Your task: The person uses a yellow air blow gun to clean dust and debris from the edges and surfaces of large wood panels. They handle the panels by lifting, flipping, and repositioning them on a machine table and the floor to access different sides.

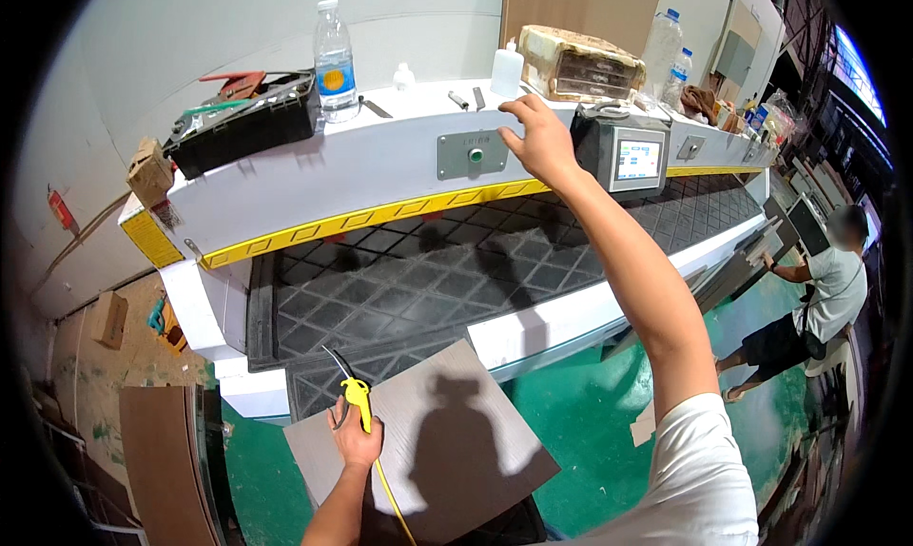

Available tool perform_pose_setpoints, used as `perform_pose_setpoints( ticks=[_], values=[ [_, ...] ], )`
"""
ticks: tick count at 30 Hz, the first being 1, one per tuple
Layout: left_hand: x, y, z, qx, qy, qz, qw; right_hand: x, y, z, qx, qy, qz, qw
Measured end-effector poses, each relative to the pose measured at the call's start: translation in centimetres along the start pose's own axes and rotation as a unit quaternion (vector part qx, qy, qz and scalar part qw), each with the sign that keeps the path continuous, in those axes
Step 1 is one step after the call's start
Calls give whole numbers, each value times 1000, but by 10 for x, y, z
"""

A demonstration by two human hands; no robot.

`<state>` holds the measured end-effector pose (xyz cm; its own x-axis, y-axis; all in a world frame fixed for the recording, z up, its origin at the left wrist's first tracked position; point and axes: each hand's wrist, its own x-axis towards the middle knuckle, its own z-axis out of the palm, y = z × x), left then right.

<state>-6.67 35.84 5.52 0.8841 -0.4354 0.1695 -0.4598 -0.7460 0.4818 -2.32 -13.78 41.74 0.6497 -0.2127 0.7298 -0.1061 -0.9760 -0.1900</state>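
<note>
My left hand (358,438) is wrapped round a yellow air blow gun (359,399), whose thin metal nozzle points up and left toward the machine. A yellow hose (392,494) trails down from its handle. Beneath that hand lies a grey-brown wood-grain panel (380,413), crossed by a shadow. My right arm reaches far forward; its hand (540,139) is raised with fingers apart and nothing in them. It is nearest the metal plate (447,156) with a green button (475,155) on the machine's front, left of the hand. Whether it touches the machine cannot be seen.
A black diamond-patterned bed (399,289) runs under a yellow strip (380,224). Beside my right hand stands a touchscreen box (637,161). A black toolbox (242,123) and water bottle (334,66) rest on the ledge. A person (827,280) handles panels at the right.
</note>
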Motion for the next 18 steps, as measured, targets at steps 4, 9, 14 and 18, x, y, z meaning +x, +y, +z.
perform_pose_setpoints(
  ticks=[4,9,14,18],
  values=[
    [-2,3,-3,-7,13,0,1000,37,8,23,-54,-47,14,997],
    [-2,0,0,1,6,15,1000,58,21,50,-100,-89,28,991],
    [-2,3,-3,4,22,18,1000,25,22,37,-16,79,-32,996],
    [-5,-4,1,-11,36,16,999,-40,-15,1,20,97,-123,987]
  ],
)
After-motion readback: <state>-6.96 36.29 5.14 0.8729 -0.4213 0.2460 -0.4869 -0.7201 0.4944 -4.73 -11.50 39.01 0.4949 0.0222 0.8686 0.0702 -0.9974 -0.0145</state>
